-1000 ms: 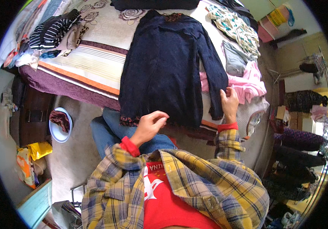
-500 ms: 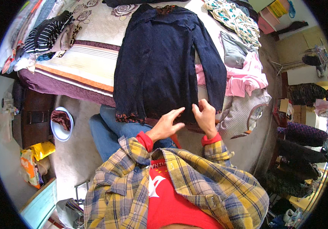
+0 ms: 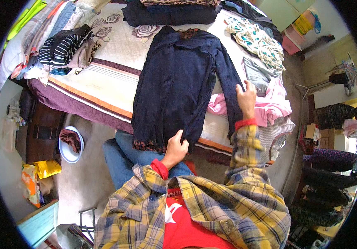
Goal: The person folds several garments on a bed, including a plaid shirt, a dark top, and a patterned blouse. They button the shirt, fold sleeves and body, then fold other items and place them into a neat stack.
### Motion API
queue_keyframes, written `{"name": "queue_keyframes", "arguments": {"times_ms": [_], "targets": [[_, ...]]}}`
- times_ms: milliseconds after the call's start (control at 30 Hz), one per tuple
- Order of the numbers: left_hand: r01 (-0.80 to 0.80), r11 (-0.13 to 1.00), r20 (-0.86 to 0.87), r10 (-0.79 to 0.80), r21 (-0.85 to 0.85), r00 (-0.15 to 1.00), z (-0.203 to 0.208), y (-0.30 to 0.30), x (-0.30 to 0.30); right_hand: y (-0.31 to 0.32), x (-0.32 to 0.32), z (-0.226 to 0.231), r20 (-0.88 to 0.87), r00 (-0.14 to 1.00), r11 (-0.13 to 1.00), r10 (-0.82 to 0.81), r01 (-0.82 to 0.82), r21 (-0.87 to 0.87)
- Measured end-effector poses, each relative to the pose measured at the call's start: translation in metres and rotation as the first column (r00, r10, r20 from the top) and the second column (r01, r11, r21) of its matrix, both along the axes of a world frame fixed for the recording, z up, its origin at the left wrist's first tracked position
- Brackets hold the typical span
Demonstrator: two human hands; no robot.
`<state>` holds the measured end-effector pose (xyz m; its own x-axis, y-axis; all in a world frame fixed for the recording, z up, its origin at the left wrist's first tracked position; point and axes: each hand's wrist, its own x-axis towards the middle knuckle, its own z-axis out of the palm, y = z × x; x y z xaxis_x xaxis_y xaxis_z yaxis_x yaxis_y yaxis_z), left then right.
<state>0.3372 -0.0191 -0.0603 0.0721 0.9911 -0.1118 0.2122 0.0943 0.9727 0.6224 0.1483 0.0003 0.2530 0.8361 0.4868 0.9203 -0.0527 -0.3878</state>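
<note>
A dark navy long-sleeved top (image 3: 178, 83) with a patterned collar and hem lies spread over the bed's near edge, its lower part hanging toward my knees. At its hem my left hand (image 3: 176, 150) is closed on the fabric, which gathers in folds beside the fingers. My right hand (image 3: 246, 98) is raised at the outer edge of the right sleeve, thumb and fingers apart. Just past that hand lies a crumpled pink garment (image 3: 272, 103). The other sleeve cannot be made out along the top's left side.
Folded dark clothes (image 3: 170, 15) are stacked at the far side of the bed. Striped clothing (image 3: 62, 47) lies left; a white patterned garment (image 3: 257, 41) and grey garment (image 3: 256, 76) lie right. A basin (image 3: 80, 155) with brown cloth stands on the floor.
My right hand has moved from the hem up and right to the sleeve. My left hand has closed on the hem. The view has shifted, showing more of the bed's far side.
</note>
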Motion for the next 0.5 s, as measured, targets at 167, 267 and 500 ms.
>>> {"name": "queue_keyframes", "arguments": {"times_ms": [167, 267, 500], "targets": [[-0.005, 0.985, -0.062, 0.016, 0.175, 0.998, -0.002, -0.001, -0.001, 0.090, 0.050, -0.031, -0.148, 0.980, 0.903, -0.133, 0.058, -0.426], [-0.022, 0.980, -0.021, 0.027, 0.198, 0.999, -0.003, 0.002, -0.004, 0.115, 0.055, -0.034, -0.279, 0.953, 0.817, -0.117, -0.068, -0.573], [0.047, 0.984, -0.021, -0.044, 0.170, 0.999, 0.000, -0.001, -0.007, 0.173, 0.030, -0.040, -0.681, 0.717, 0.932, -0.147, -0.131, -0.339]]}}
